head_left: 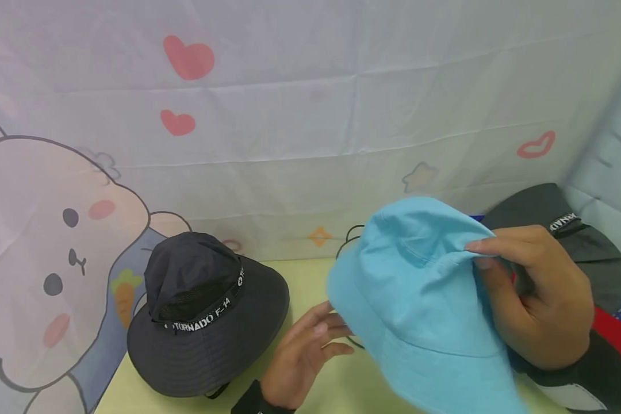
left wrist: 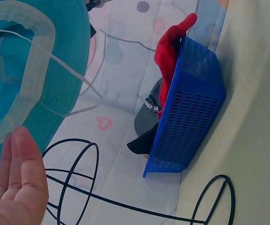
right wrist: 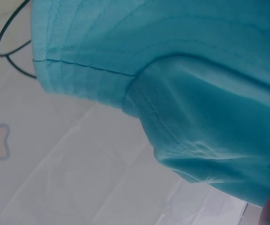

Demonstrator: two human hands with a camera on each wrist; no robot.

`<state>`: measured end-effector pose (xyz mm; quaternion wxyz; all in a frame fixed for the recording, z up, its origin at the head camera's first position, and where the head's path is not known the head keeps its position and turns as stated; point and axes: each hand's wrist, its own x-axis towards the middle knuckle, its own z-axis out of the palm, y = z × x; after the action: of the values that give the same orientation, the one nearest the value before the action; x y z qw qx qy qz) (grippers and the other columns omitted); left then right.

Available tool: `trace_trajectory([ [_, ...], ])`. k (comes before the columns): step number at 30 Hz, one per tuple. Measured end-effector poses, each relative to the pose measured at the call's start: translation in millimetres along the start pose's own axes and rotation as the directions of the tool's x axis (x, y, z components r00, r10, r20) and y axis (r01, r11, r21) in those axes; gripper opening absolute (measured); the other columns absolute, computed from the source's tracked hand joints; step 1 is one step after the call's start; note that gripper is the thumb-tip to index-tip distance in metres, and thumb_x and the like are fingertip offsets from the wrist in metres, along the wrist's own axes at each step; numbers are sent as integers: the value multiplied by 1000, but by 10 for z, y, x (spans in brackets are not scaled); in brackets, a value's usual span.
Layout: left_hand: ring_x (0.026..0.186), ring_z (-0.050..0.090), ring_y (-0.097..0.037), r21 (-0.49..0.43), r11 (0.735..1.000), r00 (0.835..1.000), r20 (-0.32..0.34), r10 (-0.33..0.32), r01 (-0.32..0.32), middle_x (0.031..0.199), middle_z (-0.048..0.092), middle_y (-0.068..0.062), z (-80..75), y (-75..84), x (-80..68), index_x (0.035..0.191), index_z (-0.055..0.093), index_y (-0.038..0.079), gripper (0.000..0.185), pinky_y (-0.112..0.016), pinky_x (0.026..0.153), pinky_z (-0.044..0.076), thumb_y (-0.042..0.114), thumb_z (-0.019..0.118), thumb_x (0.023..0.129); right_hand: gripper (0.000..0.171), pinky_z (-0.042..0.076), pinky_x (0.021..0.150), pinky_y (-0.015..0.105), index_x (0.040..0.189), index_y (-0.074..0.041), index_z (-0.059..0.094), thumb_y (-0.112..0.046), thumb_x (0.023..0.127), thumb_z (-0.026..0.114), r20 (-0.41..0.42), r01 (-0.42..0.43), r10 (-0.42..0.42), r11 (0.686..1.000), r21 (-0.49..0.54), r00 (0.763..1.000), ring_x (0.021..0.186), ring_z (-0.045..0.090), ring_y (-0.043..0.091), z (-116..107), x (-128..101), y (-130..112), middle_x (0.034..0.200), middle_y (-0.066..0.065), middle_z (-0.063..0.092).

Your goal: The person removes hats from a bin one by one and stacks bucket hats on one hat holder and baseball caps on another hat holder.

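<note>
A light blue bucket hat [head_left: 419, 305] is held up over the table's middle. My right hand [head_left: 497, 259] pinches its crown on the right side, thumb on top. My left hand [head_left: 315, 339] lies open, palm up, with its fingertips at the hat's left brim edge. The left wrist view looks into the blue hat's [left wrist: 27, 70] inside, with my left hand's fingers [left wrist: 18, 183] straight below it. The blue hat's fabric [right wrist: 181, 93] fills the right wrist view. A black wire stand [left wrist: 74, 183] sits on the table under the hat.
A black bucket hat [head_left: 207, 316] with a "TORNADO F-14" band rests on the yellow table [head_left: 310, 276] at left. At right a blue basket [left wrist: 191, 108] holds a dark hat [head_left: 564, 230] and a red cloth [left wrist: 172, 47]. A cartoon-print curtain [head_left: 290, 115] hangs behind.
</note>
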<state>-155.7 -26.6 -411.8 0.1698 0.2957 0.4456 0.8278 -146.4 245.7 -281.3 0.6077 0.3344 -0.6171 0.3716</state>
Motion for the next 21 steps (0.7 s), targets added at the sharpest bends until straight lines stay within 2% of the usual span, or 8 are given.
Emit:
trace_trajectory([
  [2,118,63,-14,2,1000,1000,-2,-3,3,127,65,0,10,14,4,149,43,6,44,-34,99,54,8,30,107,33,39,81,8,88,10,67,-21,98,67,21,10,-10,1000,11,1000,81,56,11,-1,-51,-21,82,22,65],
  [6,115,64,-13,13,999,999,-37,-35,36,124,65,2,18,42,2,146,46,10,41,-35,99,53,11,32,107,31,46,90,10,89,11,66,-19,99,66,43,41,-44,997,65,998,86,60,15,3,-136,-57,83,24,64],
  [10,112,65,-12,20,999,997,-56,-46,48,123,66,3,-5,57,1,144,46,11,39,-34,99,53,12,33,108,32,48,96,10,91,10,66,-20,100,64,62,53,-59,995,88,996,90,61,13,13,-173,-122,85,24,63],
  [16,106,65,-10,22,998,994,-84,-63,65,117,66,5,-29,46,9,137,53,16,34,-30,95,53,14,33,109,33,48,99,10,92,10,65,-22,101,63,116,19,-31,994,108,993,96,62,6,24,-260,-214,87,22,62],
  [21,100,65,-9,42,994,982,-161,-97,106,110,64,7,-50,28,17,126,59,20,28,-29,92,53,18,36,109,38,47,98,12,92,9,67,-27,102,61,223,-42,25,997,68,975,101,63,1,-61,-426,-244,91,21,63],
])
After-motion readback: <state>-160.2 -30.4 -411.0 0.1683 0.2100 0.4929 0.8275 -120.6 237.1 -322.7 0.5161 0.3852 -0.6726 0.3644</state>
